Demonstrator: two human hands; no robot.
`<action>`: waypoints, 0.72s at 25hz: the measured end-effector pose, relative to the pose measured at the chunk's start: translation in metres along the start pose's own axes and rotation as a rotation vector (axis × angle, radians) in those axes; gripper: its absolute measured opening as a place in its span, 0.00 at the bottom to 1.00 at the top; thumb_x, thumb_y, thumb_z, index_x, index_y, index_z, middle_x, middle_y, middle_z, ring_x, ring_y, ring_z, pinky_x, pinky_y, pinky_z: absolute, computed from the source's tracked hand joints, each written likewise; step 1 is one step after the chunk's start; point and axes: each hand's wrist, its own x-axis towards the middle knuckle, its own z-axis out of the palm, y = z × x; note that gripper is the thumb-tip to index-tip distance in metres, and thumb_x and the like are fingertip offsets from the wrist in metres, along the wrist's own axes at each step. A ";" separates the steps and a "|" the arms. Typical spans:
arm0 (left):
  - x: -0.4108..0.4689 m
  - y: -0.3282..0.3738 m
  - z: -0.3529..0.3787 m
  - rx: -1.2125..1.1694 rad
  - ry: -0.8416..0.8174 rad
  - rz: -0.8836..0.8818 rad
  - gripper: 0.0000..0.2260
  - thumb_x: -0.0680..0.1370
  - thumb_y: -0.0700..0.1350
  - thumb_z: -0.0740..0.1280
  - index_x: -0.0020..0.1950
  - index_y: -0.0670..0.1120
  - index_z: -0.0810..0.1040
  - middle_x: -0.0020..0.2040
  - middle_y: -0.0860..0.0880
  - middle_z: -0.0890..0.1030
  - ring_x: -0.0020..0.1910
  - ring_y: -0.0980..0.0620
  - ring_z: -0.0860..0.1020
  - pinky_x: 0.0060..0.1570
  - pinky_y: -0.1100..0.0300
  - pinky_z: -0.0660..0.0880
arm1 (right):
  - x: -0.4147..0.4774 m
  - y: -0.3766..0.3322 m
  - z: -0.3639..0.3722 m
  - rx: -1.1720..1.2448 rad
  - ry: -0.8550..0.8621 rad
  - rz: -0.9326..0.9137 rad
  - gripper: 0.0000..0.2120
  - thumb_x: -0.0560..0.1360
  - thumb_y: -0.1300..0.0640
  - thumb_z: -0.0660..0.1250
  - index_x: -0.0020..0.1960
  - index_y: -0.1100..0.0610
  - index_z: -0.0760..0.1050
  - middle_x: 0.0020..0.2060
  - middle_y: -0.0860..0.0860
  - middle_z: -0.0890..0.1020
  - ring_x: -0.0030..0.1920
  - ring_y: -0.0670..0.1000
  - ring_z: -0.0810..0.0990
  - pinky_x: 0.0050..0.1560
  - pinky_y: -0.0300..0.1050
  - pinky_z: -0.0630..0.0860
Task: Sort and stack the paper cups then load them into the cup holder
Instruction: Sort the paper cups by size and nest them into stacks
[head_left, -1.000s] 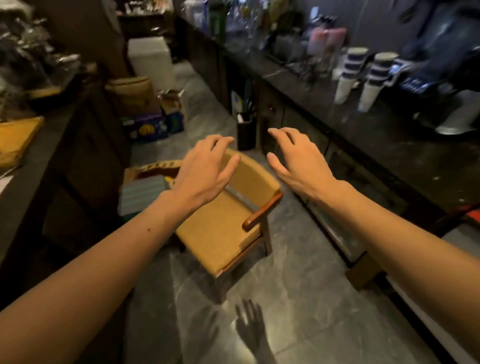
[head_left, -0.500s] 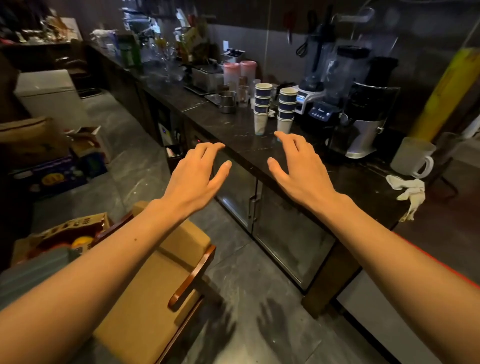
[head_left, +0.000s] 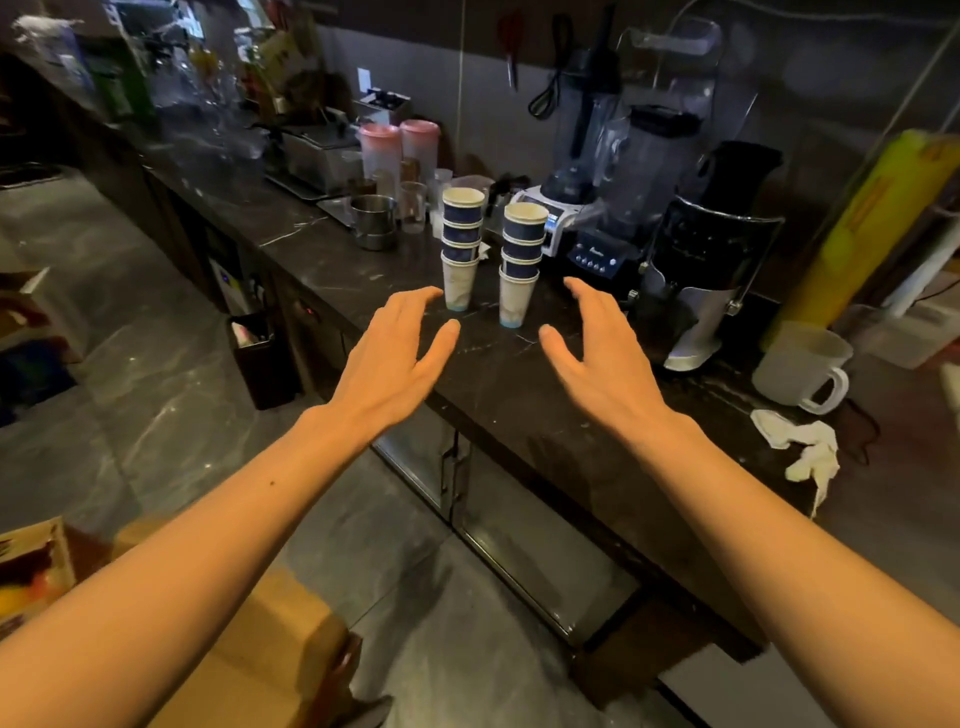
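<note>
The fingers (head_left: 410, 306) of the left hand (head_left: 387, 364) were spread and lightly curled, palm down, with nothing in their hold. The right hand (head_left: 602, 358) mirrored it, its fingers (head_left: 587, 296) splayed and equally bare. Both hovered above the front part of the dark counter (head_left: 498, 374), apart from each other.

Just beyond the left fingertips stood the left cup stack (head_left: 460, 247), several paper cups nested upright, blue bands showing on the upper ones and a pale cup at the bottom. The fingertips came close to its base, though whether they touched it could not be told. Between the two hands and slightly farther out stood the right cup stack (head_left: 521, 262), built the same way, just beside the first and apart from the right fingers.

Past the right fingers sat a blender (head_left: 597, 228) and a dark grinder-like machine (head_left: 701, 270). To the outside of the right hand lay a white mug (head_left: 800, 366) and a crumpled white cloth (head_left: 802, 452). Beyond the left stack stood a metal pitcher (head_left: 373, 221) and two pink-lidded containers (head_left: 400, 148).
</note>
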 end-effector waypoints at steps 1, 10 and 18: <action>0.017 -0.006 0.012 -0.033 -0.017 -0.002 0.22 0.81 0.55 0.59 0.73 0.47 0.65 0.70 0.47 0.71 0.69 0.49 0.70 0.69 0.50 0.66 | 0.014 0.011 0.006 0.008 -0.005 0.015 0.29 0.80 0.45 0.60 0.77 0.52 0.56 0.74 0.50 0.64 0.73 0.52 0.64 0.69 0.50 0.64; 0.174 -0.059 0.142 -0.179 -0.097 -0.095 0.25 0.79 0.53 0.64 0.73 0.45 0.65 0.70 0.47 0.72 0.67 0.52 0.71 0.67 0.55 0.69 | 0.187 0.132 0.063 0.172 -0.042 0.089 0.32 0.79 0.46 0.63 0.78 0.54 0.56 0.76 0.52 0.63 0.75 0.51 0.62 0.70 0.44 0.60; 0.287 -0.083 0.204 -0.332 -0.165 -0.201 0.34 0.76 0.53 0.70 0.76 0.46 0.59 0.76 0.48 0.65 0.73 0.53 0.65 0.64 0.66 0.63 | 0.298 0.180 0.107 0.285 -0.118 0.165 0.38 0.74 0.44 0.70 0.78 0.53 0.56 0.76 0.51 0.63 0.75 0.51 0.63 0.73 0.52 0.63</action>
